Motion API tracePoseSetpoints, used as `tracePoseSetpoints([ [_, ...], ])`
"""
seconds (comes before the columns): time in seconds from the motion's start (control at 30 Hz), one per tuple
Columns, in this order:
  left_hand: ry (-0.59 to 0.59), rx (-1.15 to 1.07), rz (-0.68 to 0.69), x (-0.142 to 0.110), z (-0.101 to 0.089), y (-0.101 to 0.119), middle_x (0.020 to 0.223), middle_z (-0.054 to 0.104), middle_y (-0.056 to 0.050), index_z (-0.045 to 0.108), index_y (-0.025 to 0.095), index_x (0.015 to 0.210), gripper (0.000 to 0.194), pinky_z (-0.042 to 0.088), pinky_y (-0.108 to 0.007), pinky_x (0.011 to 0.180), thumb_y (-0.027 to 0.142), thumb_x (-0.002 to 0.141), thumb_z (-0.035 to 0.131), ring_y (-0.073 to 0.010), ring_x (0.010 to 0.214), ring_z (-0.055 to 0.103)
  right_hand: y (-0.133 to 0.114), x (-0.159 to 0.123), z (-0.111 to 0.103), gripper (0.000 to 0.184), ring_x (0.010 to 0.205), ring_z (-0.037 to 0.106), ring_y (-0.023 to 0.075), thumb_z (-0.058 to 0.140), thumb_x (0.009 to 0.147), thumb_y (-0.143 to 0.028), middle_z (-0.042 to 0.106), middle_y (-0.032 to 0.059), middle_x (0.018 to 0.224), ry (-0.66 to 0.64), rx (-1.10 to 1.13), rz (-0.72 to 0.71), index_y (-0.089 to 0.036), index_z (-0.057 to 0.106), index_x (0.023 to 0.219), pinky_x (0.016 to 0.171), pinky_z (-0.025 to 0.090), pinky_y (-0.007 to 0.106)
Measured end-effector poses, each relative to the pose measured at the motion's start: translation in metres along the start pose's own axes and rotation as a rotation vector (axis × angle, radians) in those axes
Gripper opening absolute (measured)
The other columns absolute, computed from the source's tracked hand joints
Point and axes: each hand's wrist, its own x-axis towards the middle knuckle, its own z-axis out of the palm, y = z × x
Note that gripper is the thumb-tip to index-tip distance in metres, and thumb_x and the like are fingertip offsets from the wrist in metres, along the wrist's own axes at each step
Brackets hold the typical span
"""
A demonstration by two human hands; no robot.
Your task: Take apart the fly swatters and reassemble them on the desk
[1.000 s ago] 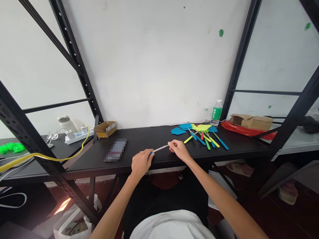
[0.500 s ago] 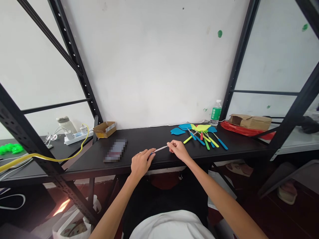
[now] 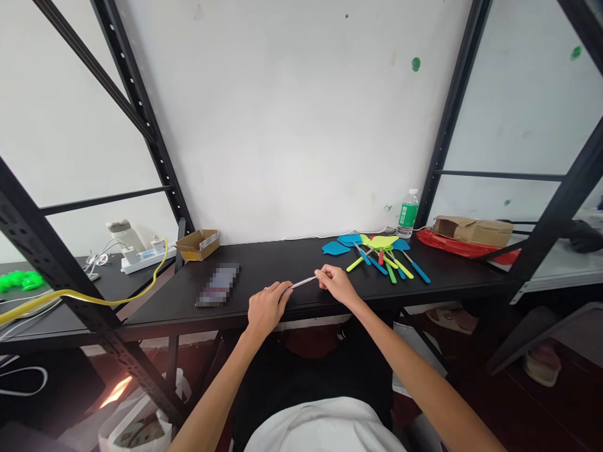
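A thin grey metal rod (image 3: 304,282) stretches between my two hands over the front of the black table. My left hand (image 3: 267,309) is closed around its left end, which my fingers cover. At the other end, my right hand (image 3: 336,282) pinches the tip between thumb and fingers. Further right and behind lies a pile of leaf-shaped fly swatters with slim grey stems: a blue swatter head (image 3: 336,248), a yellow-green head (image 3: 382,242), and several blue, green, yellow and red handles fanned toward me.
A pixelated phone-like object (image 3: 219,285) and a small open cardboard box (image 3: 198,245) are on the left. A water bottle (image 3: 408,215) stands at the back right, near a brown carton (image 3: 471,230) on red plastic (image 3: 428,242). Black shelf posts frame both sides; a yellow cable (image 3: 113,302) crosses the left post.
My left fingers have shifted slightly, and the blue part of the rod at my left thumb no longer shows clearly. My right hand is almost unchanged, with the rod held between both hands.
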Motion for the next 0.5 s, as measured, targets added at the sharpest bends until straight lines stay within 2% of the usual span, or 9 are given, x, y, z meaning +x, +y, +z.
tracePoseSetpoints([
  [0.23, -0.005, -0.005, 0.03, 0.0, 0.002, -0.002, 0.101, 0.071, -0.002, 0.063, 0.03, 0.117, 0.037, 0.036, -0.027, 0.061, 0.043, 0.103, 0.031, -0.0185, 0.082, 0.066, 0.003, 0.001, 0.001, 0.04, 0.057, 0.056, 0.0155, 0.058, 0.086, -0.056, 0.063, 0.0016, 0.06, -0.004, 0.044, 0.014, -0.022, 0.058, 0.065, 0.058, 0.041, 0.027],
  [0.37, -0.008, 0.001, 0.017, 0.0, 0.002, -0.002, 0.101, 0.071, -0.002, 0.063, 0.03, 0.116, 0.036, 0.035, -0.027, 0.061, 0.043, 0.103, 0.031, -0.0183, 0.081, 0.065, 0.012, 0.012, 0.001, 0.041, 0.073, 0.063, 0.0193, 0.051, 0.09, -0.057, 0.07, 0.0066, 0.08, 0.056, 0.08, 0.112, -0.022, 0.07, 0.084, 0.063, 0.048, 0.029],
  [0.43, -0.009, 0.003, 0.016, -0.001, 0.002, -0.002, 0.1, 0.071, -0.002, 0.062, 0.03, 0.116, 0.036, 0.035, -0.027, 0.061, 0.043, 0.104, 0.031, -0.0181, 0.081, 0.065, 0.018, 0.023, 0.001, 0.034, 0.081, 0.064, 0.0219, 0.052, 0.091, -0.051, 0.071, 0.0076, 0.087, 0.094, -0.043, 0.105, -0.023, 0.072, 0.089, 0.073, 0.05, 0.034],
  [0.5, -0.006, 0.007, 0.018, -0.001, 0.003, -0.002, 0.1, 0.071, -0.002, 0.062, 0.03, 0.116, 0.037, 0.034, -0.027, 0.061, 0.043, 0.104, 0.03, -0.018, 0.081, 0.065, 0.025, 0.036, 0.001, 0.024, 0.093, 0.063, 0.0261, 0.058, 0.088, -0.041, 0.071, 0.0098, 0.097, 0.12, -0.27, 0.045, -0.023, 0.073, 0.094, 0.086, 0.047, 0.04],
])
